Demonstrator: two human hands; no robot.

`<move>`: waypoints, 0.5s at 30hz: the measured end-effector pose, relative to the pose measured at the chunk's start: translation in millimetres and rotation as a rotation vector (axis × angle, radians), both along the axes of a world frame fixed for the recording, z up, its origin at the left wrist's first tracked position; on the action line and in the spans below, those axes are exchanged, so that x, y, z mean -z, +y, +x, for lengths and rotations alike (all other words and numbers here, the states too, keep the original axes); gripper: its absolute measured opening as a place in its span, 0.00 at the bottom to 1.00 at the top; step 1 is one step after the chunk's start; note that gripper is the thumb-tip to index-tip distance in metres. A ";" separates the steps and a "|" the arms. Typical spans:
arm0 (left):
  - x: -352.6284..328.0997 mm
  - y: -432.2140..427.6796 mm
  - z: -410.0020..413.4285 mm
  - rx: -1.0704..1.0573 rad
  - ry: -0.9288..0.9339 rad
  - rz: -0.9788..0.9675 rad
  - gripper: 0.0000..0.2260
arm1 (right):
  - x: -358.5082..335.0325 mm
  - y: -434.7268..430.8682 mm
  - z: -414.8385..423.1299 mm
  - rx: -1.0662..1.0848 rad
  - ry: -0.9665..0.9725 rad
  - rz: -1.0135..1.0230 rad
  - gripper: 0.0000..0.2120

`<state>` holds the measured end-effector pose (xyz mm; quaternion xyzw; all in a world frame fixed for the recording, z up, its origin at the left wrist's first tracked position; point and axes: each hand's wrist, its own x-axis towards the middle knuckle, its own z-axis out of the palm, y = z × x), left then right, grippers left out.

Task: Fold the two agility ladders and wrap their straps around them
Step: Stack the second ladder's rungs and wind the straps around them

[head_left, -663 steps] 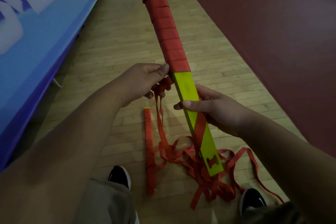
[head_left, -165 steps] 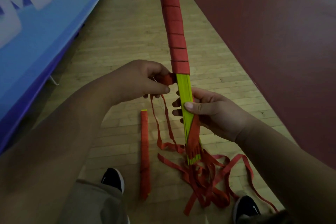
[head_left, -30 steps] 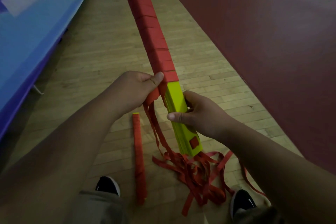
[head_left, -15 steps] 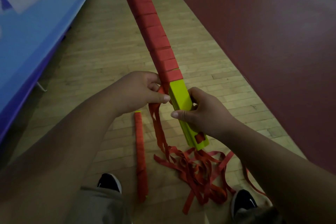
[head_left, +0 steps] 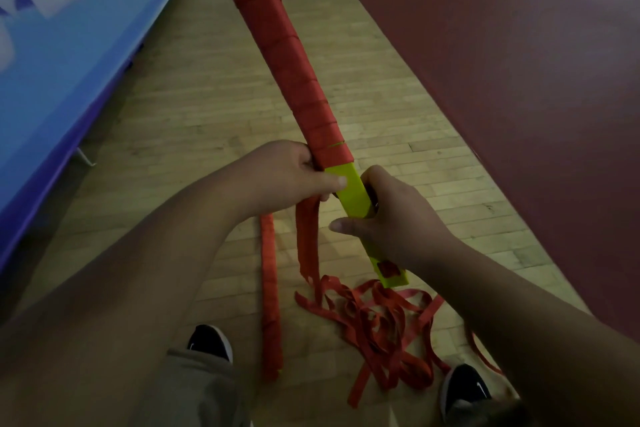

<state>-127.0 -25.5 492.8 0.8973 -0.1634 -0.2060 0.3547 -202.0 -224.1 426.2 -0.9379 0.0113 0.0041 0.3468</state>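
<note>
Two ladders here: wrapped ladder (head_left: 269, 295) on the floor (head_left: 194, 121) bottom center, second ladder (head_left: 354, 191) mid-frame. Right hand (head_left: 394, 218) grips it, left hand (head_left: 287, 180) clutches its red strap (head_left: 308, 239).

Left hand (head_left: 291, 177) & right hand (head_left: 394, 218) both bare, forearms too. Down below the grip: black low-top left trainer (head_left: 209, 343) w/ small white logo mark, matching right trainer (head_left: 465, 388), plus beige fabric trouser leg (head_left: 194, 392) on the L side.

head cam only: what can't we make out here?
Head view:
- held ladder bundle: far end cut off by the top edge.
- bundle's yellow middle: covered by the right hand.
- left hand: its hold on the loose strap is hidden under the palm.
- loose strap: free end lost in the floor tangle, partly under the right forearm.
</note>
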 end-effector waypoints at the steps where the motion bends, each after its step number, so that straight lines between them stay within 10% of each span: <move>1: 0.4 -3.0 -1.5 -0.040 -0.004 -0.021 0.16 | 0.3 0.5 0.0 -0.005 -0.020 0.001 0.25; 15: 4.2 -3.8 9.2 -0.025 0.045 -0.197 0.11 | -12.2 -27.6 7.0 -0.350 0.586 0.478 0.16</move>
